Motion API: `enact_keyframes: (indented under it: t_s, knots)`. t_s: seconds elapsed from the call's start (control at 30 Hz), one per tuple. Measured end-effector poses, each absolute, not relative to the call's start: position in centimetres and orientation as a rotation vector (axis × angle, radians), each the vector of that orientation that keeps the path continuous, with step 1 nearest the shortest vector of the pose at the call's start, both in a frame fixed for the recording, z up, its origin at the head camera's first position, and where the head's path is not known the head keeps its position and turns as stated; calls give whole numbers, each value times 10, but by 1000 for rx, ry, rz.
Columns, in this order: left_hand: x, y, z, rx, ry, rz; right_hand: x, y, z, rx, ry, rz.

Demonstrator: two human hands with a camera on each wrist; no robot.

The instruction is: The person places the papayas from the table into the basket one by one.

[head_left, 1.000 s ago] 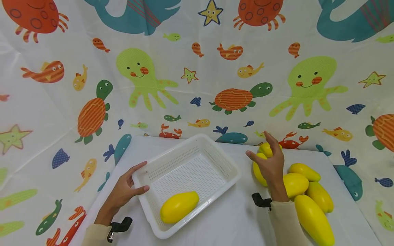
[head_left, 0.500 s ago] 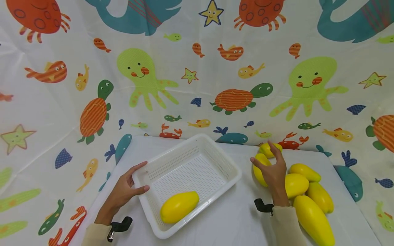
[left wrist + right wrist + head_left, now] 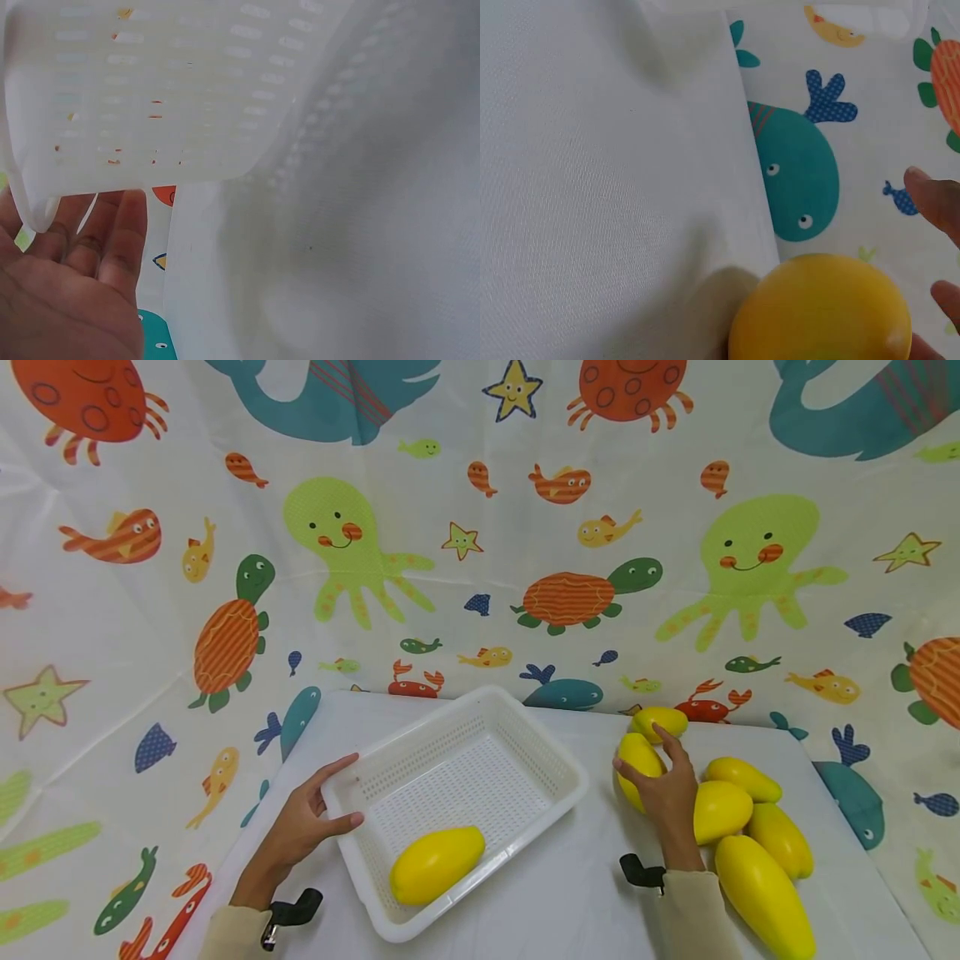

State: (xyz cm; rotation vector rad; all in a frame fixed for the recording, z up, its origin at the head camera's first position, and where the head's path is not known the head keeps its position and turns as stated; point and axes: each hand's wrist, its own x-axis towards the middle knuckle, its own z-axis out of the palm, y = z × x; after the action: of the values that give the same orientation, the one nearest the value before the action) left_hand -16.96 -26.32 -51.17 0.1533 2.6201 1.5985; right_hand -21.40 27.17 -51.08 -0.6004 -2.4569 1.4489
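My left hand [image 3: 311, 810] holds the left end of a white plastic basket [image 3: 551, 814], its thumb over the rim. In the left wrist view, the fingers [image 3: 124, 247] reach under the rim beside the perforated wall. One yellow mango [image 3: 437, 866] lies inside the basket. My right hand [image 3: 670, 793] is spread over another mango [image 3: 636, 752] to the basket's right, thumb along its left side. In the right wrist view this mango [image 3: 821, 311] is at the bottom, with some fingertips [image 3: 926, 187] apart from it. A further mango [image 3: 658, 722] lies just behind.
Several more mangoes [image 3: 765, 897] lie grouped on the right of the white-covered table [image 3: 555, 893]. Behind and around the table hangs a cloth [image 3: 465, 593] printed with sea animals. Black wrist mounts [image 3: 641, 871] stick out from both wrists.
My right hand has come down and slightly toward me, onto the nearer of the two mangoes at the back. The left hand, basket and mango inside it stay put.
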Motion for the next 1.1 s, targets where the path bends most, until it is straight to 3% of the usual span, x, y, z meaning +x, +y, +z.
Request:
enact_keyframes:
  t_s: [1.1]
  knots:
    - [-173,-272,-509,140,2639,1564,-200,263,-517,-607,-2706,1452]
